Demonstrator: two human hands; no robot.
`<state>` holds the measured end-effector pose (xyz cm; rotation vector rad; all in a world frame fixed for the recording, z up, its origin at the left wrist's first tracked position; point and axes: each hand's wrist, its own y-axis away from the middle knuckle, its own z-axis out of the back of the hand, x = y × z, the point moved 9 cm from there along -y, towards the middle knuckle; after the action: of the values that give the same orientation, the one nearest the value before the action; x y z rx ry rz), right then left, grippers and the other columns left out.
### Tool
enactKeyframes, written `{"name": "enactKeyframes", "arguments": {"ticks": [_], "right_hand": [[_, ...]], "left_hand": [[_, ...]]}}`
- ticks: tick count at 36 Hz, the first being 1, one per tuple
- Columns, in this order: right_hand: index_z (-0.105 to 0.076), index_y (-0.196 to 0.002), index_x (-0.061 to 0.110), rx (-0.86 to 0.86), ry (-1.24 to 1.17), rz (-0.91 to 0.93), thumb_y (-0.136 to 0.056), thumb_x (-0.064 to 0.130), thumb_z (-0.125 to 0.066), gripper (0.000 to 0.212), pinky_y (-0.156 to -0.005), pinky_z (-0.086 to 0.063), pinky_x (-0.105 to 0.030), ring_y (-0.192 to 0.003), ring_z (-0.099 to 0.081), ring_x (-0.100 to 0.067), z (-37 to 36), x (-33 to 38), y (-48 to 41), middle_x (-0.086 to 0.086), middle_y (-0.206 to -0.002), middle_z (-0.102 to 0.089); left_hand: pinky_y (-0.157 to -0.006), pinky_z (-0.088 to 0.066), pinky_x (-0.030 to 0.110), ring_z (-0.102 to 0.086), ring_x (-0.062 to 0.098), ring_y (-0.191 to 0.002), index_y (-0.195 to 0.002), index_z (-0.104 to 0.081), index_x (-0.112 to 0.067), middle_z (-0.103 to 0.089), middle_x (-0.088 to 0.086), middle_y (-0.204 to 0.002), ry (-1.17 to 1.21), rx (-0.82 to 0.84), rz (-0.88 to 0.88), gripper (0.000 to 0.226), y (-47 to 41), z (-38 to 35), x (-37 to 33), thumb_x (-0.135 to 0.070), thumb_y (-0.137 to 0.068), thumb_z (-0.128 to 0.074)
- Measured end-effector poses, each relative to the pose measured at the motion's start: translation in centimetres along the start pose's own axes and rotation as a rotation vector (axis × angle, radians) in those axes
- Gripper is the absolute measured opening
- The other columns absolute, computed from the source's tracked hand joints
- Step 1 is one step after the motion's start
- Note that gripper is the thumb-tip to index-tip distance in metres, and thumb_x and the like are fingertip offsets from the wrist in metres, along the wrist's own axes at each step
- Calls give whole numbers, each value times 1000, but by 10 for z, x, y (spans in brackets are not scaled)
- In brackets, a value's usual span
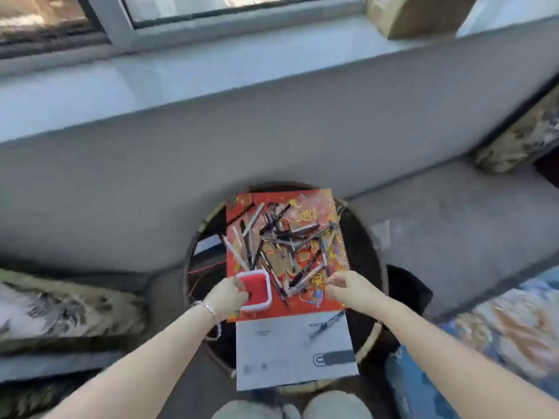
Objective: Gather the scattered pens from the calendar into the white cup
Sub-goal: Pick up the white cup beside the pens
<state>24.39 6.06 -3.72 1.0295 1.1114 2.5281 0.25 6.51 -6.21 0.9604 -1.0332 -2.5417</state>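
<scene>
A red, patterned calendar [305, 207] lies on a round dark stool, with several black and white pens [284, 237] scattered over it. The white cup [267, 290], squarish with a red-looking inside, stands on the calendar's near left corner. My left hand [227, 294] grips the cup's left rim. My right hand [348, 287] hovers over the calendar's near right corner with fingers curled at the tips of some pens; the blur hides whether it pinches one. One more pen [328, 323] lies on the white sheet nearer to me.
A white printed sheet [290, 358] sticks out from under the calendar toward me. The round stool [366, 237] stands against a grey wall below a windowsill [151, 74]. Patterned cushions lie left [60, 309] and right [499, 334]. A cardboard box [417, 13] sits on the sill.
</scene>
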Motion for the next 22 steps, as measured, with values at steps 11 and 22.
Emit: {"name": "enactKeyframes", "arguments": {"ticks": [11, 22], "right_hand": [[-59, -122, 17, 102, 316, -92, -94, 16, -42, 33, -89, -46, -30, -114, -56, -21, -60, -108, -42, -6, -126, -61], [-56, -125, 17, 148, 633, 220, -91, 15, -52, 34, -81, -41, -34, -112, -47, -24, -104, -99, -94, -6, -119, -50]], "left_hand": [[-95, -51, 43, -53, 15, -114, -124, -43, -33, -52, -3, -125, 159, -259, -157, 70, -44, -43, 40, -17, -61, -69], [-98, -27, 20, -31, 3, -123, -137, -36, -17, -37, 3, -141, 125, -353, -104, 97, -46, -39, 30, -18, -55, -87]]}}
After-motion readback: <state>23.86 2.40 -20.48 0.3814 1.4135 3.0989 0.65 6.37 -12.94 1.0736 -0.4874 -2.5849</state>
